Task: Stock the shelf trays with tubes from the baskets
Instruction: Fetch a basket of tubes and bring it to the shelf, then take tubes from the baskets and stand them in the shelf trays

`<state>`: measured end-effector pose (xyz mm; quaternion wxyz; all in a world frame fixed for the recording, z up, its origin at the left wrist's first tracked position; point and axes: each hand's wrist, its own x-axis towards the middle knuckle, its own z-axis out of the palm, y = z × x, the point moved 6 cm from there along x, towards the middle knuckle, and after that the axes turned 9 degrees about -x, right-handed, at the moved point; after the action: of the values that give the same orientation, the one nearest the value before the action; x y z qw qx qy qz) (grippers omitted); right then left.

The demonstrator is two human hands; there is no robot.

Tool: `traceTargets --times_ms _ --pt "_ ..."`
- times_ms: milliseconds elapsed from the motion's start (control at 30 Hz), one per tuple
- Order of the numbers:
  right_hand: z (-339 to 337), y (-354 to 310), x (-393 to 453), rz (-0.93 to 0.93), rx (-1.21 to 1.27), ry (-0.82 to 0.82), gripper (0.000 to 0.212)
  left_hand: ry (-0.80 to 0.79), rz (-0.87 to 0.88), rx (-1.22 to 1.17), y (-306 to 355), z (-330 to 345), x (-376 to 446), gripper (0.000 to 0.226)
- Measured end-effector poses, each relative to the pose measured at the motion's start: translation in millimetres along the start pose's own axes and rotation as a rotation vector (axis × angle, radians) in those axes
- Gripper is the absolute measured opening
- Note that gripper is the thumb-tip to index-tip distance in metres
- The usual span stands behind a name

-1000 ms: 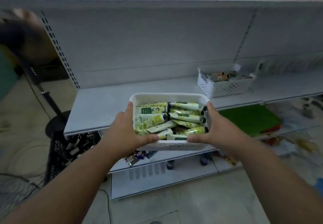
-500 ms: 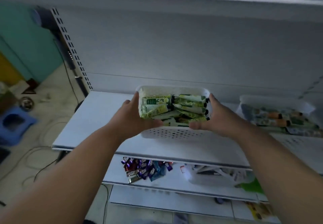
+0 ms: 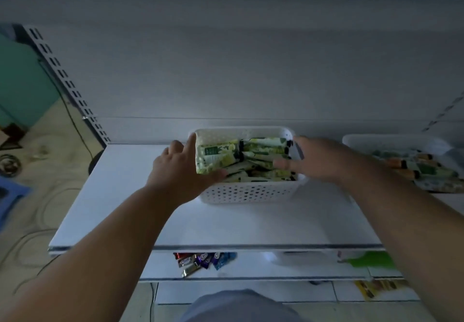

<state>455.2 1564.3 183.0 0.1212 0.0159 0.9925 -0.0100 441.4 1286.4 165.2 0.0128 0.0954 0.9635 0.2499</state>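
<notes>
Head view, basket: a white perforated basket (image 3: 247,191) sits on the white shelf (image 3: 226,223), toward the far side, close to the back panel. Its near wall faces the camera.
Head view, tubes: green and pale yellow tubes (image 3: 233,155) with dark caps lie piled inside the basket, mostly lengthwise left to right, filling it to about the rim.
Head view, left hand: the left hand (image 3: 180,171) is at the basket's left end. The thumb reaches over the near left corner onto the tubes, and the fingers stretch along the outside of the left wall toward its far corner. The fingers look nearly straight and a little apart; whether they press the wall or only lie beside it cannot be told.
Head view, right hand: the right hand (image 3: 313,158) is at the basket's right end, blurred. Its fingers are spread and fairly straight, two of them lying over the tubes just inside the right wall. It grips nothing that can be seen.
Head view, second basket: another white basket (image 3: 391,143) stands on the same shelf to the right, apart from the first, holding tubes with orange and green markings (image 3: 411,165).
Head view, lower shelf: below the near edge of the shelf, a lower shelf (image 3: 251,271) carries a small heap of wrapped sweets (image 3: 203,261) at left and something bright green (image 3: 371,259) at right.
Head view, surroundings: a slotted upright (image 3: 67,83) runs along the shelf's left side, with floor and a cable beyond it.
</notes>
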Motion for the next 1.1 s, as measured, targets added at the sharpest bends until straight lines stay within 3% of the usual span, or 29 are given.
traceTargets --times_ms 100,200,300,500,633,733,1000,1100 --pt "-19 -11 6 -0.057 -0.044 0.315 0.060 0.181 0.132 0.046 8 -11 -3 0.080" --pt "-17 -33 15 -0.191 0.005 0.389 0.033 0.138 0.253 -0.071 19 -9 -6 0.057" --pt "-10 -48 37 -0.233 -0.185 0.410 0.022 0.076 0.311 -0.123 29 -7 0 0.045" --pt "-6 -54 56 -0.167 -0.332 0.315 0.022 0.034 0.291 -0.194 36 2 16 0.032" --pt "-21 -42 31 -0.096 0.062 0.416 0.022 -0.008 0.304 -0.115 55 14 30 0.031" --pt "-27 -31 1 -0.080 0.265 0.469 0.030 -0.128 0.281 0.080 70 34 48 0.026" --pt "-15 -7 -33 -0.028 0.464 0.568 0.036 -0.307 0.151 0.393 93 53 77 0.048" --pt "-14 2 -41 -0.002 0.437 0.606 0.034 -0.333 0.142 0.384 97 52 76 0.049"
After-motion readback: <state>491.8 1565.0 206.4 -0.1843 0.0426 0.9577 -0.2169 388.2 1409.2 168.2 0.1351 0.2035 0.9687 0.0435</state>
